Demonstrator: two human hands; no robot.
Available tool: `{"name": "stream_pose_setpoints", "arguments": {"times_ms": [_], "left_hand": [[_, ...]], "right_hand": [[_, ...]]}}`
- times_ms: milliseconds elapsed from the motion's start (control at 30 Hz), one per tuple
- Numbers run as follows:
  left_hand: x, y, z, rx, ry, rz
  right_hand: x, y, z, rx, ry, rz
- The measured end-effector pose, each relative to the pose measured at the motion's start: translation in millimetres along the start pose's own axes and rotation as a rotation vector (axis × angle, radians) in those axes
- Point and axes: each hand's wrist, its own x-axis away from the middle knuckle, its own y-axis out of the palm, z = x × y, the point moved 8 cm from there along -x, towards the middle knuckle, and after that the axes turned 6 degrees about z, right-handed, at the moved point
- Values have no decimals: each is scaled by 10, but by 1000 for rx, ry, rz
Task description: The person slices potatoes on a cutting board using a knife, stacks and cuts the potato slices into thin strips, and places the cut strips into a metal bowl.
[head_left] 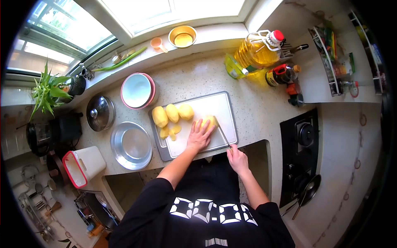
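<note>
As the person leans in over the counter, the head view shows the left hand (200,134) laid with fingers spread on a peeled potato (210,121); it presses from above rather than closing around it. The right hand (237,160) is wrapped firmly about the handle of a kitchen knife (222,131), whose blade lies just along the potato's right side; whether it has bitten in, I cannot tell.

That potato sits on the right half of a grey-rimmed cutting board (223,103), near its middle. I'd judge it firm and fairly dense, not fragile, but probably slick where the skin is off and apt to roll on its curve. I'd take it over the top, on the side away from the blade, fingertips tucked back; the knife is best held by its handle.

It looks pale yellow and rounded, partly hidden by the fingers. To its left are three whole peeled potatoes (172,113), smooth and butter-coloured, with smaller potato pieces (164,132) just below. A shiny metal basin (134,142) stands left of the board.
</note>
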Motion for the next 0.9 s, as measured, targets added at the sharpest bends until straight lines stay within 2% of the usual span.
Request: {"name": "stream_pose_setpoints", "arguments": {"times_ms": [300,400,600,700,900], "left_hand": [[-3,40,-6,4,-5,-38],[9,49,-4,5,-5,-45],[-12,-12,7,5,-10,-15],[-20,-19,6,5,-16,-2],[-20,8,4,-7,-23,-11]], "right_hand": [[-42,225,143,127,-3,-57],[-36,272,193,107,8,-47],[-125,345,241,-155,81,7],[-77,277,222,-163,121,14],[-12,67,43,-115,11,38]]}}
